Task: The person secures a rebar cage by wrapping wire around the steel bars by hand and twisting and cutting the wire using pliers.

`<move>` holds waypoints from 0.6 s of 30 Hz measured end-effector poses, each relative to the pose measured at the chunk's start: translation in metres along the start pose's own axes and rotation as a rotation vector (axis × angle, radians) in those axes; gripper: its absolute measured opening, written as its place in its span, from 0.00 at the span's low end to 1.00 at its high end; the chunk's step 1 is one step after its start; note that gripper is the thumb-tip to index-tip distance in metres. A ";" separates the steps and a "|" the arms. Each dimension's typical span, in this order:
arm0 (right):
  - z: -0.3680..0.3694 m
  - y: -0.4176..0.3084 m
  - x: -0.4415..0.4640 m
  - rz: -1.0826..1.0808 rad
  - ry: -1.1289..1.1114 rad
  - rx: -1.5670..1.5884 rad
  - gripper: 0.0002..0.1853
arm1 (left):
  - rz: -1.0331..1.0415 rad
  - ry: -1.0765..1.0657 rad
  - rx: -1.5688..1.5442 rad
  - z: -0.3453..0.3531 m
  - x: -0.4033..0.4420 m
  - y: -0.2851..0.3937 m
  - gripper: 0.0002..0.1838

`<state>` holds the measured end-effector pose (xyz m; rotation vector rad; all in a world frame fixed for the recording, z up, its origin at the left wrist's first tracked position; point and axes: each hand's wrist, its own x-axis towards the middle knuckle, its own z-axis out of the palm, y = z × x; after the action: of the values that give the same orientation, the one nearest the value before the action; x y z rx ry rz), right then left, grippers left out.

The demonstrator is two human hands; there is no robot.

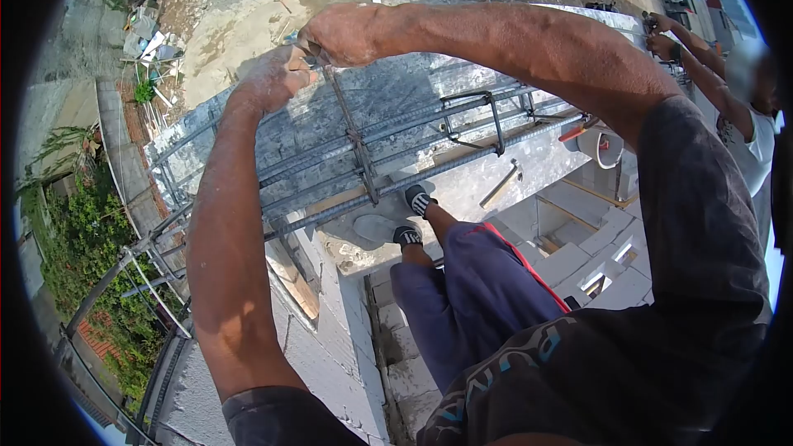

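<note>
Both my hands are stretched out far ahead, close together at the top end of a thin steel bar (345, 107) that crosses the long rebars. My left hand (277, 81) has its fingers closed beside the bar's end; what they hold is too small to make out. My right hand (343, 35) is bent down at the wrist, its fingers closed on something small and partly hidden near the same end. Below them, long rebars (396, 167) run over a grey metal sheet (301, 116), with a bent rectangular stirrup (496, 122) on them to the right.
A hammer (500, 185) lies near my feet (417, 202) on the ledge. A bucket (601, 147) stands to the right. Another person (743, 116) works at the far right. Block walls (339, 314) drop away below; ground with rubble lies beyond the sheet.
</note>
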<state>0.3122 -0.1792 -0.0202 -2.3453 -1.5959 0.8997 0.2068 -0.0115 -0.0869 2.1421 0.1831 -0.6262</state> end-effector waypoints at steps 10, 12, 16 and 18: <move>0.001 0.008 0.004 0.044 0.091 0.058 0.15 | 0.195 0.038 -0.151 0.009 -0.007 0.011 0.19; 0.005 0.011 0.003 0.112 0.138 0.066 0.16 | 0.205 -0.036 -0.250 0.007 -0.001 0.008 0.19; 0.023 0.037 0.027 0.126 -0.050 0.119 0.14 | 0.157 -0.090 -0.170 0.006 0.008 0.008 0.20; -0.001 0.011 0.010 0.399 -0.164 0.319 0.13 | 0.108 -0.051 -0.098 0.006 0.008 0.007 0.19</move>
<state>0.3244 -0.1746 -0.0282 -2.4384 -0.9452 1.3433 0.2137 -0.0218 -0.0887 2.0254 0.0682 -0.5963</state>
